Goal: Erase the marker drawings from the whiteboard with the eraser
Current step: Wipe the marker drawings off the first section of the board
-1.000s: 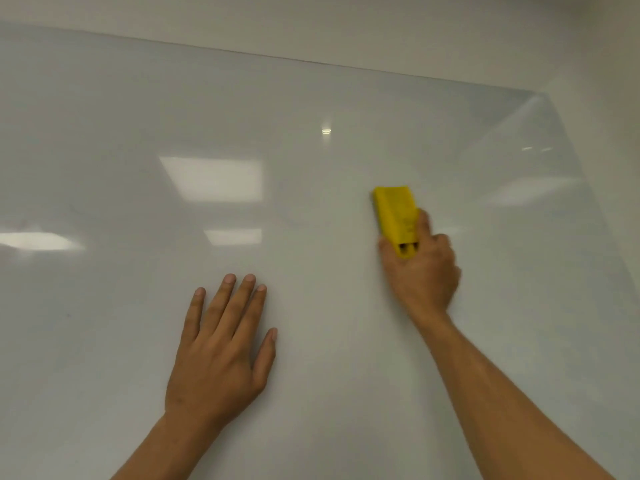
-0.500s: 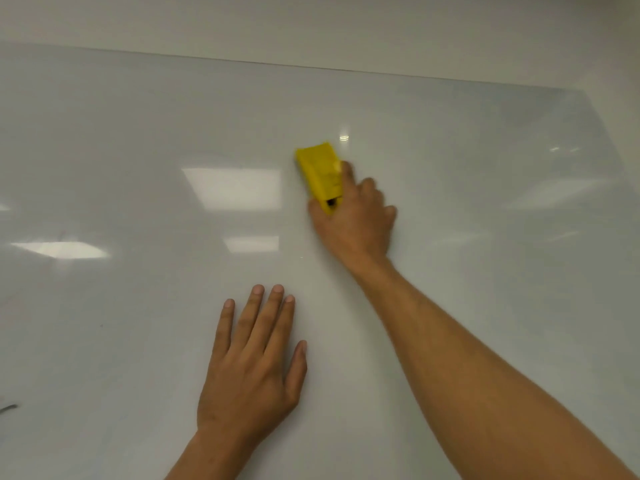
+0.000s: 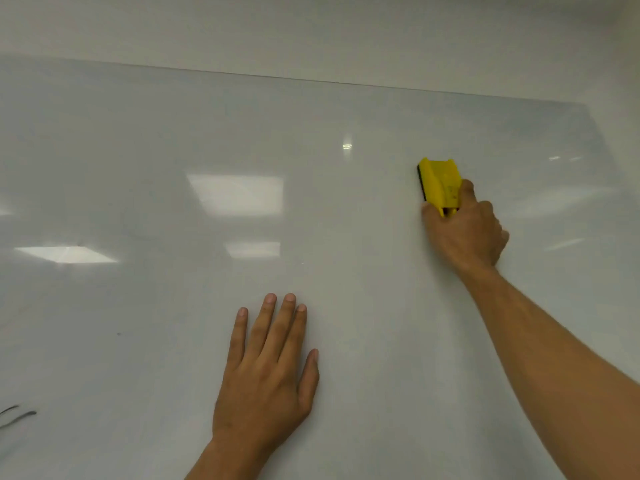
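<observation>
Faint marks [image 3: 17, 415] lie far left of our flat, spread left hand [image 3: 266, 368] on the whiteboard [image 3: 138, 306]; our right hand [image 3: 464, 233], fingers [image 3: 485, 209] curled, presses the eraser [image 3: 440, 181] there.

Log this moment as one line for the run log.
right hand: gripping yellow eraser on whiteboard | left hand: flat on board, open | remaining: dark marker strokes at lower left edge

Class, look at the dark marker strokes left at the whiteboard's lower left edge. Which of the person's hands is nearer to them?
Left. The left hand lies flat on the whiteboard, right of the marker strokes. The right hand, holding the yellow eraser, is far off, upper right.
</observation>
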### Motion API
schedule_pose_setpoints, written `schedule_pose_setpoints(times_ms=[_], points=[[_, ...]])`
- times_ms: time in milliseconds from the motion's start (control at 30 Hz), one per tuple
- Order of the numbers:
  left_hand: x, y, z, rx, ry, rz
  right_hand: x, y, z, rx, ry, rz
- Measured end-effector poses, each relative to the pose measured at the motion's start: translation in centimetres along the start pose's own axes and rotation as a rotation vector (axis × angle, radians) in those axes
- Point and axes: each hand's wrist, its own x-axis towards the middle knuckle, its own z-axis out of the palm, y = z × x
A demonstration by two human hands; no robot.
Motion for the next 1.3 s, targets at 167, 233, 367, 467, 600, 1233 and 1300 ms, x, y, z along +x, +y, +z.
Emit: schedule_pose_setpoints(times_ms=[167,233,367,467,600,1233,1300], points=[[-0.1,0.0,0.1,0.004,0.007,0.005,-1.3,-5.6,1.4,0.028,-0.037,-0.055],[-0.1,-0.1,0.1,0.005,0.009,0.009,-3.6,-8.5,1.6,0.014,-0.085,-0.200],[0.0,-0.2,0.0,0.008,-0.003,0.010,-10.7,-11.4,2.1,0.011,-0.140,-0.564],[0.1,-0.4,-0.4,-0.033,0.007,0.024,-13.8,-10.2,1.6,0.059,-0.174,-0.752],[-0.6,-2.2,-1.4,-0.034,0.018,0.079,-12.1,-6.5,0.6,0.001,-0.113,-0.759],[-3.0,-13.6,-3.9,0.011,0.062,-0.174,-22.4,-9.6,1.4,0.026,-0.088,-0.814],[-3.1,-13.5,-3.9,0.003,0.053,-0.177,-20.4,-8.8,1.2,0.005,-0.045,-0.739]])
